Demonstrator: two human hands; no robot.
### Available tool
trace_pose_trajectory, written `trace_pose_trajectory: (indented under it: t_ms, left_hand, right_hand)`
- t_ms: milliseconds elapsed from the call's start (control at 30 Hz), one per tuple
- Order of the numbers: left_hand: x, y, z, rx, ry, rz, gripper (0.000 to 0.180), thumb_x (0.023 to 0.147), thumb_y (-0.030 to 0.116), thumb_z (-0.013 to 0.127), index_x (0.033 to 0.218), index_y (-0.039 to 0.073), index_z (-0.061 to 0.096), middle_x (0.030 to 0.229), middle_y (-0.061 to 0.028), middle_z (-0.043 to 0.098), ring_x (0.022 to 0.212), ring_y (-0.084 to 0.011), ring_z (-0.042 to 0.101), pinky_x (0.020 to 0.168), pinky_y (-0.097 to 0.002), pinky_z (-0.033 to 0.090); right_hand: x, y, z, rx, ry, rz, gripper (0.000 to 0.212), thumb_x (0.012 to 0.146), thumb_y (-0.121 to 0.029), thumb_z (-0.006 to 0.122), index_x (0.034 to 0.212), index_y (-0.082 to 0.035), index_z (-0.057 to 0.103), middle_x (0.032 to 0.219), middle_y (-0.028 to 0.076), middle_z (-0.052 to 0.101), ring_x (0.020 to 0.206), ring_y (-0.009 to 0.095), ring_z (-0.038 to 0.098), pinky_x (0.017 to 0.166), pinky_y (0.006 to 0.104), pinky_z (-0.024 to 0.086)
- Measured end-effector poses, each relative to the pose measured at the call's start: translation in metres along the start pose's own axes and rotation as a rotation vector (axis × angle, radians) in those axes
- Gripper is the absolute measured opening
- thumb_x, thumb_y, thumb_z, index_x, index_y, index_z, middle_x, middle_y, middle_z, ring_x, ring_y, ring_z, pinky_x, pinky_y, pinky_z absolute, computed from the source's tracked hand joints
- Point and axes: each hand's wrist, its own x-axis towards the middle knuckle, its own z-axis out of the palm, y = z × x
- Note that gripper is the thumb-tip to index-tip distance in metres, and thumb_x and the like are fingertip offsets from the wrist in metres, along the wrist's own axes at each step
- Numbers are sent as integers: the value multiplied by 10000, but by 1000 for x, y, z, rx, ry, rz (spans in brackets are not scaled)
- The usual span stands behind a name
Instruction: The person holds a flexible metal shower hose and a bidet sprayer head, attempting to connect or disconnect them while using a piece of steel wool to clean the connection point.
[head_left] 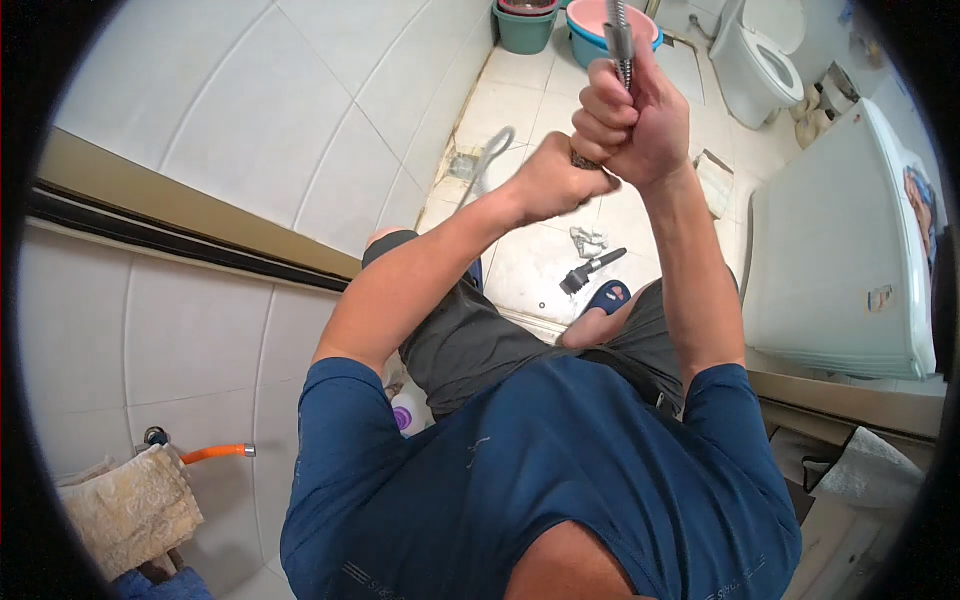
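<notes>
My right hand (650,125) is raised in front of me, closed round a flexible metal hose (624,75). A shiny metal fitting (619,40) sits on the hose just above my fingers. Below it, my left hand (562,180) is closed too, gripping the lower stretch of the same hose. A short dark, ribbed piece shows between the two fists; most of it is hidden by my fingers. On the tiles under my hands lie a black tool with a handle (592,270), its kind unclear, and a crumpled white wrapper (588,242).
A grey hose (490,150) lies beside the left wall. At the back are a green bucket (525,33), a blue basin (590,50) and a toilet (765,65). A white washing machine (835,250) stands right; an orange hose (218,452) and a towel (130,510) hang left.
</notes>
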Motion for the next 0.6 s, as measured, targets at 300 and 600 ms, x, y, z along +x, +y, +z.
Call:
trace_pose_trajectory:
  t_ms: [300,600]
  left_hand:
    - [26,-31,0,701,534,225,288,854,328,709,756,60,747,730,-217,705,681,-401,709,640,-500,563]
    - [17,22,5,138,191,233,322,810,254,764,656,-11,667,598,-138,655,527,-213,618,552,-383,501]
  right_hand:
    - [24,43,11,-395,999,-650,511,1037,-552,600,759,-141,480,626,-40,355,545,110,338,517,287,289]
    - [-1,-25,20,-147,208,-250,557,1062,-650,445,876,-127,499,660,-61,324,533,103,253,538,289,261]
